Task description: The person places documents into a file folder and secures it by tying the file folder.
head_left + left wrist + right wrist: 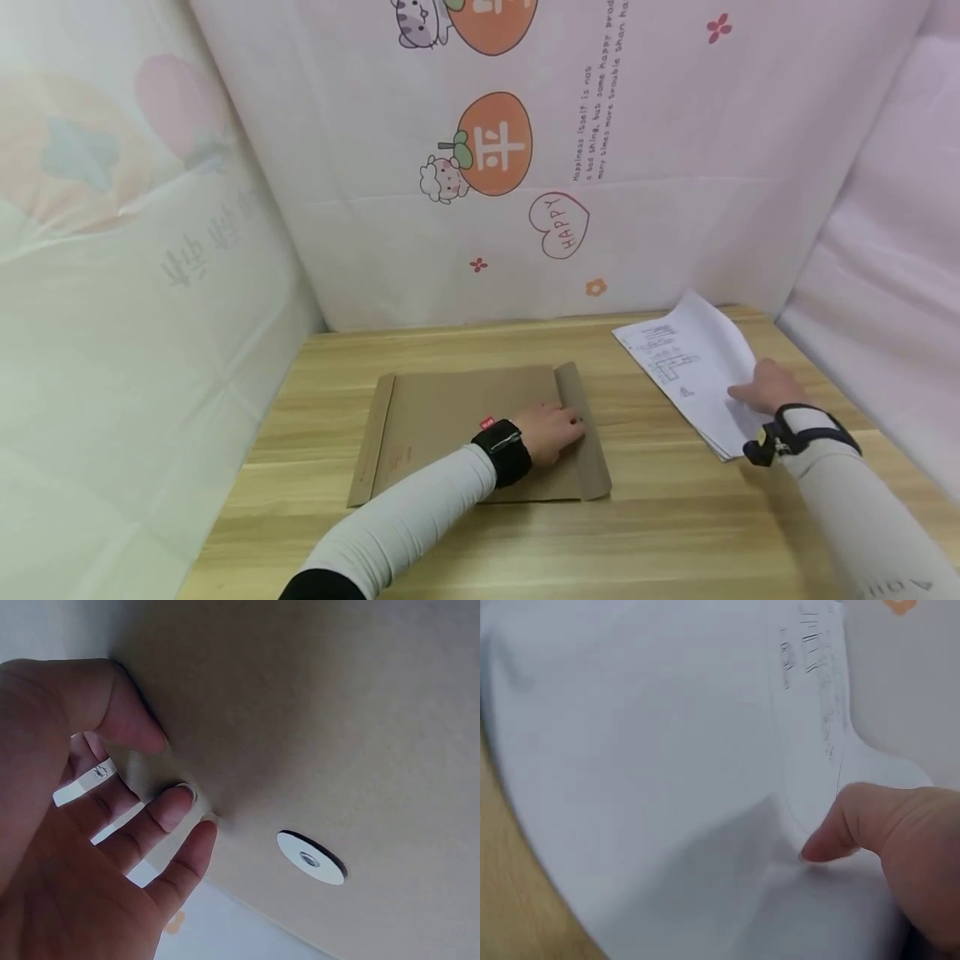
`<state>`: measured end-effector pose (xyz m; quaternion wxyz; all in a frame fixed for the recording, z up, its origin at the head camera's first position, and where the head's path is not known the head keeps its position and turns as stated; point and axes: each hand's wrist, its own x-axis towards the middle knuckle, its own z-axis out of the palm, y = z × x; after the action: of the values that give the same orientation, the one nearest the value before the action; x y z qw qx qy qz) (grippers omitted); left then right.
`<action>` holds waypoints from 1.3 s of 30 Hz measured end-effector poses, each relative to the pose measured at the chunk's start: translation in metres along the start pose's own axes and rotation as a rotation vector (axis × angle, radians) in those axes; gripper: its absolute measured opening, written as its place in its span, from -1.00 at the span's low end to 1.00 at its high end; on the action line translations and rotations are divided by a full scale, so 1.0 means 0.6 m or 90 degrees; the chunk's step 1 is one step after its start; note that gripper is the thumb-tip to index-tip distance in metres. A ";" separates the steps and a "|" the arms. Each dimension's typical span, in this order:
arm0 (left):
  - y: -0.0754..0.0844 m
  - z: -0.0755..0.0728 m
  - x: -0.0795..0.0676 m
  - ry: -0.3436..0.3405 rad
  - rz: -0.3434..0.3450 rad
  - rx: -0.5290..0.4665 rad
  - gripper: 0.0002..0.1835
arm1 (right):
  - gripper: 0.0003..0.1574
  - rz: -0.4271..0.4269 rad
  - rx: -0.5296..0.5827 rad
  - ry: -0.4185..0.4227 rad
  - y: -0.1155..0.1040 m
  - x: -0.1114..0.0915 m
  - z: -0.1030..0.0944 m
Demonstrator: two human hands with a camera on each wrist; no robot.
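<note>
A brown kraft document envelope (465,400) lies flat on the table, its right-hand flap (576,404) slightly raised. My left hand (550,432) rests on the envelope beside that flap. Close up in the left wrist view, thumb and fingertips touch the brown surface, spread apart, near a white round button (300,851) with a metal rivet. At the right, my right hand (776,387) pinches the near right edge of a stack of white papers (675,358). The top sheet carries printed text and diagrams; its far corner bends upward. The fingers under the stack are hidden.
The wooden table (660,533) meets a printed cloth backdrop (375,250) at its far edge. More cloth hangs along the left and right sides. A small red tag (487,422) shows beside the left wristband.
</note>
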<state>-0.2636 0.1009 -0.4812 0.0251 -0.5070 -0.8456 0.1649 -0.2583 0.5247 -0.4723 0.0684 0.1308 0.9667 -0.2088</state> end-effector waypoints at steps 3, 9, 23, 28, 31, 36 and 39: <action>0.000 0.003 0.001 0.002 -0.001 0.000 -0.64 | -0.22 -0.027 0.029 0.016 -0.015 -0.011 -0.001; -0.007 0.011 0.002 0.029 0.020 -0.034 -0.69 | -0.19 -0.081 0.073 0.055 -0.037 -0.027 0.000; -0.046 0.026 -0.022 0.059 0.085 -0.280 -0.43 | -0.11 -0.150 0.181 0.072 -0.113 -0.081 -0.027; -0.075 0.016 -0.047 0.069 0.046 -0.401 -0.40 | -0.14 -0.187 0.212 0.060 -0.141 -0.100 -0.032; -0.104 0.010 -0.062 0.103 0.012 -0.466 -0.40 | -0.17 -0.218 0.229 0.057 -0.157 -0.109 -0.031; -0.149 0.000 -0.089 0.117 -0.086 -0.611 -0.16 | -0.17 -0.248 0.231 0.049 -0.181 -0.119 -0.028; -0.167 -0.008 -0.100 0.128 -0.135 -0.657 -0.07 | -0.16 -0.263 0.229 0.042 -0.192 -0.124 -0.024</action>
<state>-0.3185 0.0071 -0.4387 -0.1298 -0.3786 -0.8569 -0.3249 -0.2208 0.4129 -0.4008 -0.0313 -0.0524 0.9219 -0.3827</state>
